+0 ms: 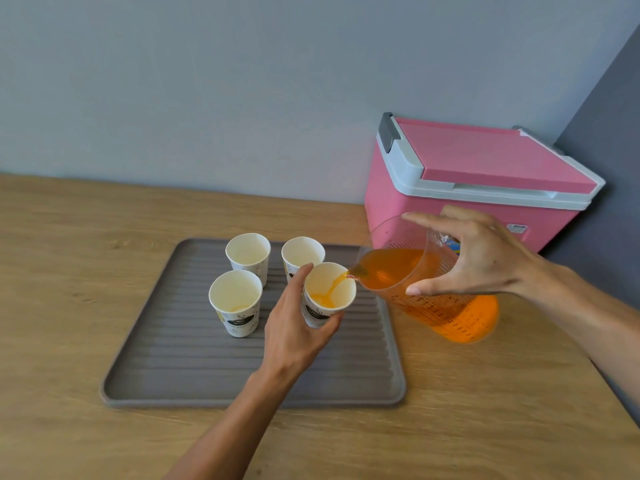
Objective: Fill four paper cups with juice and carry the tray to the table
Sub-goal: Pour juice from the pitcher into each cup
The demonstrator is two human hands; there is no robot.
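Pale grey wall (242, 81), wooden counter (69, 271), pink cooler (467, 188)

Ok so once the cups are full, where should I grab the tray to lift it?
Probably grip the tray by its raised rim, one hand at each short side, left and right. It lies flat and wide with four upright cups toward the back, so a level two-sided lift looks safest.

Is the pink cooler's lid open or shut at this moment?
Shut. The pink cooler has its lid lying flat on the white rim all around, with no gap showing.
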